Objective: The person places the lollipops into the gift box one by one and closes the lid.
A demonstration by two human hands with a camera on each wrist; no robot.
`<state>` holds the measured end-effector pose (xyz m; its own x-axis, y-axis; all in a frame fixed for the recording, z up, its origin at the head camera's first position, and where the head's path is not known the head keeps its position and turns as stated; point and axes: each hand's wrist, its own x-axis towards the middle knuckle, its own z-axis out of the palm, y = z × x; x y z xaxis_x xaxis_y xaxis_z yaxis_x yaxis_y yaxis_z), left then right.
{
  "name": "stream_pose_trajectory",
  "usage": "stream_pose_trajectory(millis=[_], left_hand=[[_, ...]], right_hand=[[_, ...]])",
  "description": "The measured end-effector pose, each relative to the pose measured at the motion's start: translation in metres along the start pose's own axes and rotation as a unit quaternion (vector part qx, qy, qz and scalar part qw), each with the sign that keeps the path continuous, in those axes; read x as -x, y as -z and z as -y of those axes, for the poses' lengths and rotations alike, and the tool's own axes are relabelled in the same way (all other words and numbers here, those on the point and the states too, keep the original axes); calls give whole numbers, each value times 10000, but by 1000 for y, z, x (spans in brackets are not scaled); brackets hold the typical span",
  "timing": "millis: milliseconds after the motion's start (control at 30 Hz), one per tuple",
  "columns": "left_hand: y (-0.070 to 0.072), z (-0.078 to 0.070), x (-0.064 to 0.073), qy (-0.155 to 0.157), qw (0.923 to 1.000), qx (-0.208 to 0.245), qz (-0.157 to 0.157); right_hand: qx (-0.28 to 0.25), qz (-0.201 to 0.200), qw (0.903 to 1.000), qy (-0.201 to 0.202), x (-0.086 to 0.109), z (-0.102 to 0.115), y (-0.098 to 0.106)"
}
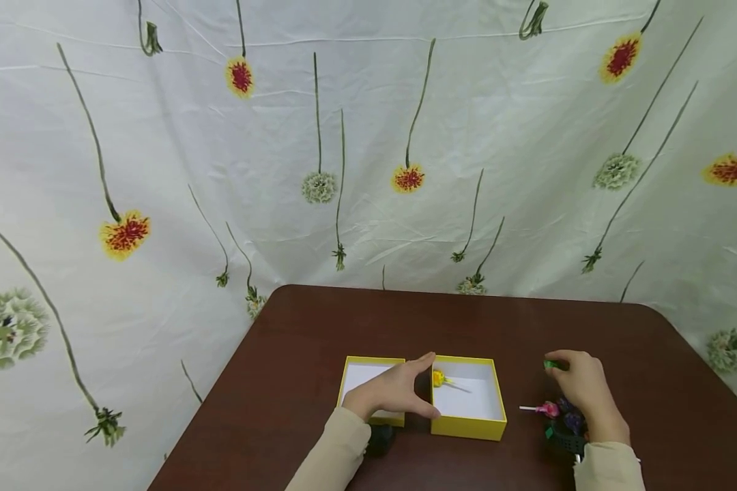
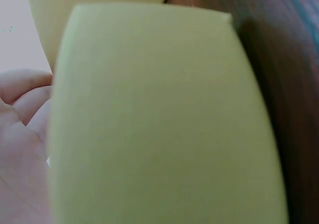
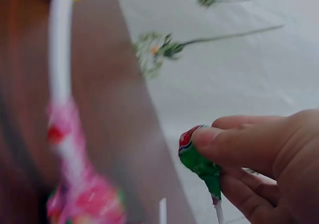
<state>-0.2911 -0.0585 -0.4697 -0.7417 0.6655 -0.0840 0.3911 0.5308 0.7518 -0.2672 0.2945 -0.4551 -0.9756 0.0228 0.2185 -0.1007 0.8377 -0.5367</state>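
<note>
Left hand (image 1: 389,390): thumb and pointing finger spread wide, at the left corners of the right box (image 1: 469,429) — cannot tell if squeezing.
Right hand (image 1: 588,390): pinching the green lollipop (image 3: 202,165) by its wrapped candy end, stick pointing down.
Lollipop's place: up over the table (image 1: 467,319), off to the right of the right box.
Yellow lollipop (image 1: 439,379): lying inside the right box — near its left wall.
Pink lollipop (image 1: 550,409): on the table, near the right hand.

Homelike setting, flower-print cloth (image 1: 270,150) hanging, dark brown table (image 1: 467,327)
</note>
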Motion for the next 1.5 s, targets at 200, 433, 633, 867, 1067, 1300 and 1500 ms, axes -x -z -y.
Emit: stream_pose_trajectory(millis=[200,433,633,867,1067,1300,1500], left_hand=[[0,-2,1,-8,10000,-25,-7],[2,-4,1,-32,10000,-63,-61],[1,-5,0,24,9999,-100,-103],[-1,-5,2,48,10000,-62,-42],[-1,-5,1,53,9999,-71,-73],[-2,-4,1,83,9999,-54,-53],[-2,-3,1,60,9999,14,-126]], right_hand=[[-121,-154,9995,262,-1,28,8],[-431,-176,9972,580,1,66,11],[-757,-5,9941,774,0,87,3],[-1089,491,9870,1074,0,104,-17],[-1461,1040,9718,1532,-1,112,-39],[-1631,1526,9585,1774,-1,115,-61],[-1408,1619,9596,1821,-3,114,-79]])
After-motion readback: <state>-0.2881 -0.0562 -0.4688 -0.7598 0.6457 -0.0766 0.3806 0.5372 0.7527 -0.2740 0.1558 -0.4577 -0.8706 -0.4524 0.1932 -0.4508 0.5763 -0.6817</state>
